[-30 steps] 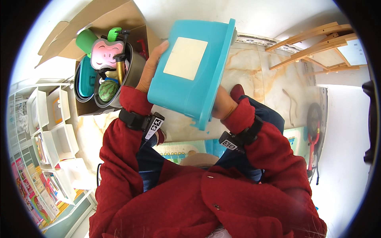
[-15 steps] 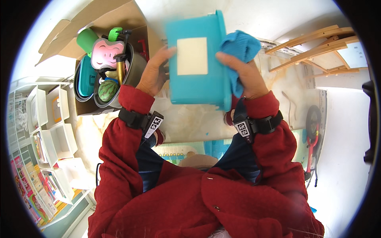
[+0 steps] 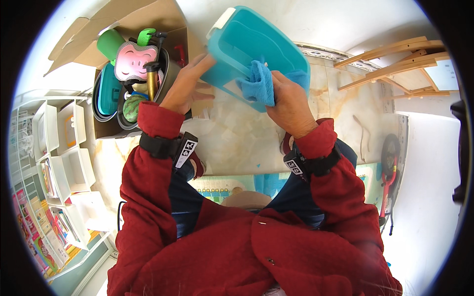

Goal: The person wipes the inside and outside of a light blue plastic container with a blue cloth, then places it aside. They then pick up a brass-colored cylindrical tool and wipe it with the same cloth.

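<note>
A teal plastic bin (image 3: 276, 44) hangs tilted in front of me above the floor, its open side and inner walls showing. It has a white clip handle (image 3: 221, 22) at the upper left end. My left hand (image 3: 190, 81) holds the bin at its left side, thumb side against the wall, the other fingers spread below it. My right hand (image 3: 295, 101) is closed on a blue cloth (image 3: 261, 85) at the bin's near rim. Part of the cloth lies over the rim and into the bin. The fingertips of my right hand are partly hidden by the cloth.
At the left, a cardboard box (image 3: 133, 22) holds grey tubs, a pink pad (image 3: 134, 61), a pump and a green-striped ball (image 3: 134, 107). White shelves (image 3: 74, 172) stand nearer. Wooden folding frames (image 3: 395, 61) and a small red bike (image 3: 388, 180) are at the right.
The bin has turned from its outer side so that its open inside shows, and tilted. My right hand has moved inward with the cloth to the near rim.
</note>
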Tool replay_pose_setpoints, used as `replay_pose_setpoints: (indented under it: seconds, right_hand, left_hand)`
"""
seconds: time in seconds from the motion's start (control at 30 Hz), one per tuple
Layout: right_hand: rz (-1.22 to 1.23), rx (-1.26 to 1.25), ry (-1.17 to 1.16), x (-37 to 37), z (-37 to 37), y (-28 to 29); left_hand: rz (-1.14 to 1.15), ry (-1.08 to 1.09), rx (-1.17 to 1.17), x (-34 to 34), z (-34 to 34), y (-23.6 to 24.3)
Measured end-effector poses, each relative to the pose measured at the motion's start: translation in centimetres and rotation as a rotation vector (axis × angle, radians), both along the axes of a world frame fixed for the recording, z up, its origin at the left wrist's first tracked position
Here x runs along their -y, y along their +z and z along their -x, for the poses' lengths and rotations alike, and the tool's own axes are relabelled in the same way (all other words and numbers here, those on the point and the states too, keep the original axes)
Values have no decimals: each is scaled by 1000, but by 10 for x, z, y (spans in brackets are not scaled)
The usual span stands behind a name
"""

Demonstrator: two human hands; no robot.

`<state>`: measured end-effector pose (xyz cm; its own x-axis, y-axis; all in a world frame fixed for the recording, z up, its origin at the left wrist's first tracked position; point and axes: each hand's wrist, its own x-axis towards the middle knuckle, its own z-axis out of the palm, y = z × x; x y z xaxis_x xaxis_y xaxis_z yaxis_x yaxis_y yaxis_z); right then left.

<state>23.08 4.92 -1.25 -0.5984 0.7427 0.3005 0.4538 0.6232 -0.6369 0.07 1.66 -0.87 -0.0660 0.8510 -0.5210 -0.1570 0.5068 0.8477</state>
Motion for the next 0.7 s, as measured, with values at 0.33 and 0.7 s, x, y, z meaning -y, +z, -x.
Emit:
replay_pose_setpoints:
  seconds: [0.33, 0.7]
  right_hand:
    - [-218, 67, -16, -6, -3, 5]
    - [-407, 122, 114, 9, 16, -1]
  left_hand:
    - [-67, -43, 499, 4, 15, 8]
    - [-41, 203, 335, 12, -22, -21]
